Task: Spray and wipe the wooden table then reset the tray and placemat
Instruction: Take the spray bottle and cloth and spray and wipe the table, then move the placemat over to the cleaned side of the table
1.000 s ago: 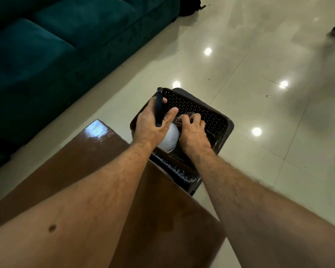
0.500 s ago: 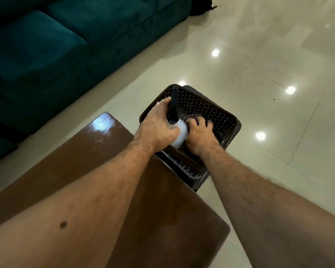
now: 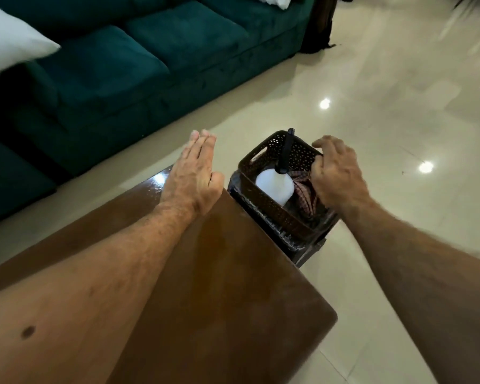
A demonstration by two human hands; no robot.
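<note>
Both hands hover: left hand (image 3: pixel 195 177) flat, right hand (image 3: pixel 336 173) loosely curled.

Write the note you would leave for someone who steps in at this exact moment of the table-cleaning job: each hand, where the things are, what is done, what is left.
Left hand: open, fingers straight, over the wooden table, holding nothing.
Right hand: fingers loosely curled above the basket; no grip visible.
Spray bottle: upright in the basket, beside the checked cloth. The basket sits on a dark stand just past the table's end.
Done: the tabletop looks glossy with a faint damp patch, and the tools are put away, so spraying and wiping seem finished.
Left: reset the tray and placemat; neither is in view.
</note>
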